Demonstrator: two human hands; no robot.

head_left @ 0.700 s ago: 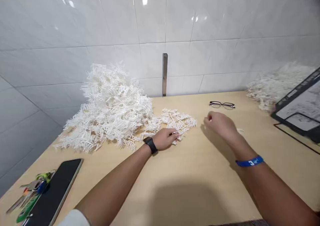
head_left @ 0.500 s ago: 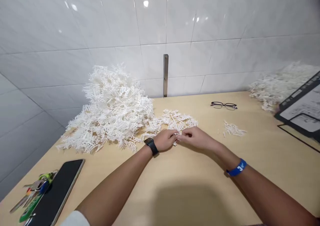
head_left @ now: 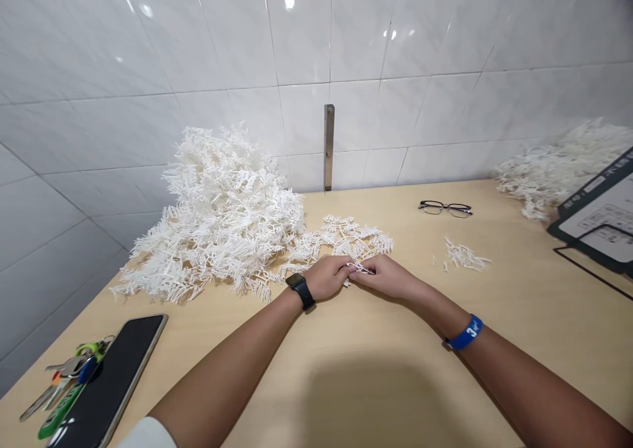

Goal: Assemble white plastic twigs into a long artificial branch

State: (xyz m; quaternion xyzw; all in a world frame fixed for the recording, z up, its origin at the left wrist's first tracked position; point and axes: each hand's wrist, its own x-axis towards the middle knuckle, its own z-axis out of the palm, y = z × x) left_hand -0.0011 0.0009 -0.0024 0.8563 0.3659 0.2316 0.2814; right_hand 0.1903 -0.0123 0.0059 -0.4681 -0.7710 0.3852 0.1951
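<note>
My left hand (head_left: 327, 277), with a black watch at the wrist, pinches a thin white branched plastic piece (head_left: 360, 267). My right hand (head_left: 388, 276), a blue band on its forearm, has its fingers closed on the same piece from the other side. Both hands meet just above the table, fingertips almost touching. Behind them, a loose spread of similar white branched pieces (head_left: 353, 237) lies on the wood. It runs leftward into a tall heap of white branched pieces (head_left: 227, 217) against the wall. The fingers partly hide the held piece.
Small white bits (head_left: 465, 255) lie right of my hands, with eyeglasses (head_left: 446, 208) behind them. A second white heap (head_left: 558, 167) and a dark-framed sheet on a stand (head_left: 601, 220) are far right. A phone (head_left: 116, 375) and keys (head_left: 69, 375) sit front left on the table (head_left: 277, 395).
My right hand's fingers have drawn in onto the white piece, and more of it shows between the hands. The left hand stays nearly in place. The view has shifted slightly.
</note>
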